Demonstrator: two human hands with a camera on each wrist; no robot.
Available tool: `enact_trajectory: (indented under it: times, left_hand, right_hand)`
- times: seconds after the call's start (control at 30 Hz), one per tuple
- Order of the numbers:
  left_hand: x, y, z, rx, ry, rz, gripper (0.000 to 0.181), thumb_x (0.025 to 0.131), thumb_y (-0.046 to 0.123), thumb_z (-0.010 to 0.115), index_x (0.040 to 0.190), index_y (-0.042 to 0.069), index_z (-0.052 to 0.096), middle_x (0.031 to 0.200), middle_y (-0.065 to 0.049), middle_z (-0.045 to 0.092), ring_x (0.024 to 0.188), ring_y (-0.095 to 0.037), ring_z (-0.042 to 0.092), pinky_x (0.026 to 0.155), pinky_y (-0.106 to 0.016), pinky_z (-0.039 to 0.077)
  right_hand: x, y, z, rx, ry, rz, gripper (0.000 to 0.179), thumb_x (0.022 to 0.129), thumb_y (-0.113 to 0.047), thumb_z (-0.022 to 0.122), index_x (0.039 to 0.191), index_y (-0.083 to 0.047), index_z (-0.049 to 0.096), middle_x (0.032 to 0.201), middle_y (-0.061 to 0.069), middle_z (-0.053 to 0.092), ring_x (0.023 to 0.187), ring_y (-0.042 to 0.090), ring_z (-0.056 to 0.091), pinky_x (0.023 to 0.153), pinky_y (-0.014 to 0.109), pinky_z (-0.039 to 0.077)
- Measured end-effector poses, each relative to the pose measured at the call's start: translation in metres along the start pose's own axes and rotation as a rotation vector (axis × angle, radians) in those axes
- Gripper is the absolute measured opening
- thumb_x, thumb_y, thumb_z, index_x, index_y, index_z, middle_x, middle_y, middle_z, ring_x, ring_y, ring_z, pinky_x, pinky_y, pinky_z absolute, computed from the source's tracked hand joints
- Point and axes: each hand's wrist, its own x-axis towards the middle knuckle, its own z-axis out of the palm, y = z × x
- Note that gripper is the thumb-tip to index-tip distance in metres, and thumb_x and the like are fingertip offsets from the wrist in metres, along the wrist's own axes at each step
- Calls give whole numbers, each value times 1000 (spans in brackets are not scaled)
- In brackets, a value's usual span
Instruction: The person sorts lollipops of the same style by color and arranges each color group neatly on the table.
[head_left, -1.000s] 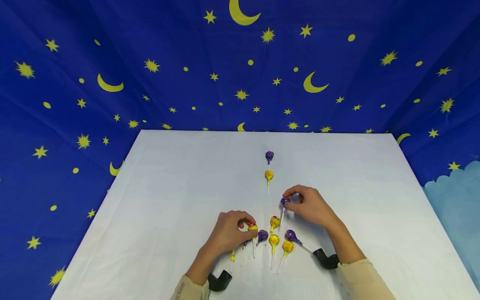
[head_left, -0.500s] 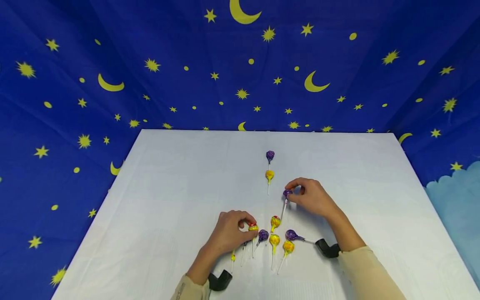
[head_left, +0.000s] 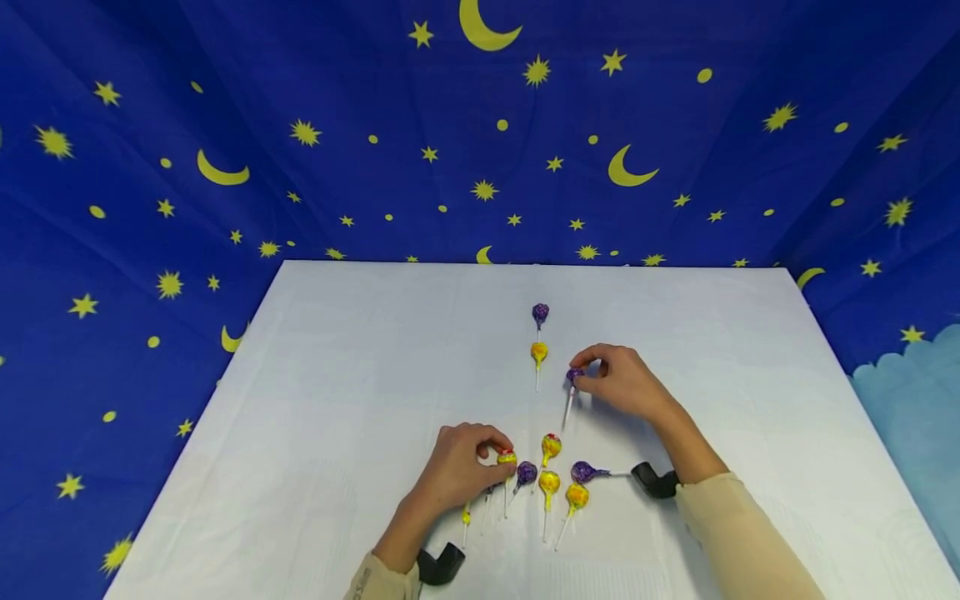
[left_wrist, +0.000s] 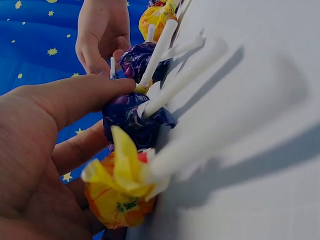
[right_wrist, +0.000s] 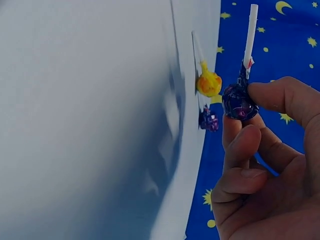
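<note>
My right hand [head_left: 622, 383] pinches a purple-wrapped lollipop [right_wrist: 240, 102] by its candy head between thumb and fingers. It is held above the table, its white stick pointing back toward the person. Lower and to the left, my left hand [head_left: 461, 462] pinches a yellow lollipop with a red top [head_left: 507, 457] at thumb and fingertips. The thumb mostly hides it in the left wrist view. Close under that hand lie a purple lollipop [left_wrist: 137, 120] and a yellow-orange lollipop [left_wrist: 120, 195]. Farther up, a purple lollipop [head_left: 540, 313] and a yellow lollipop [head_left: 538, 352] form a line.
Between the hands lie several more lollipops, among them a purple one [head_left: 527, 473], a yellow one [head_left: 549, 482] and another purple one [head_left: 582, 472]. The white table [head_left: 360, 358] meets a blue star-printed cloth [head_left: 390, 183] at its back. Black wrist mounts [head_left: 655, 481] stick out below the wrists.
My right hand has moved up the table, away from the person, carrying the purple lollipop. The left hand stays put with its yellow lollipop.
</note>
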Motion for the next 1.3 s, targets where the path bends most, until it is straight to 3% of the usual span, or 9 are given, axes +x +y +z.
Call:
enact_trajectory:
  times: [0.2, 0.47, 0.73, 1.03, 1.3]
  left_hand:
    - [0, -2, -1, -21, 7, 3, 15, 78, 31, 80, 91, 26, 74, 75, 16, 60, 65, -5, 48, 67, -29, 38]
    - [-1, 0, -1, -44, -4, -16, 16, 78, 30, 80, 92, 26, 74, 74, 12, 61, 66, -6, 48, 68, -30, 37]
    - [-1, -3, -1, -48, -2, -8, 17, 78, 31, 81, 93, 26, 75, 78, 16, 62, 68, -10, 53, 67, -29, 39]
    - [-2, -4, 1, -40, 9, -13, 16, 78, 32, 80, 92, 28, 74, 75, 17, 61, 66, -7, 50, 74, -35, 36]
    - [0, -4, 0, -48, 9, -20, 17, 77, 34, 80, 92, 29, 74, 76, 19, 60, 68, -7, 49, 83, -43, 31]
  right_hand:
    - [10, 3, -6, -10, -4, 4, 24, 84, -20, 73, 106, -11, 69, 89, 5, 62, 66, 21, 49, 54, 34, 41]
    - [18, 4, -10, -19, -18, -2, 25, 84, -18, 72, 106, -9, 70, 96, 7, 63, 65, 21, 49, 54, 34, 42]
    - [33, 2, -13, -44, -22, -8, 25, 84, -20, 72, 106, -10, 70, 98, 6, 63, 70, 22, 50, 56, 35, 43]
    - [42, 2, -13, -41, -52, 11, 25, 84, -20, 71, 107, -10, 70, 104, 7, 63, 73, 22, 51, 58, 35, 44]
    - [49, 2, -20, -79, -16, 4, 25, 84, -20, 71, 107, -10, 71, 104, 7, 64, 73, 23, 51, 58, 35, 44]
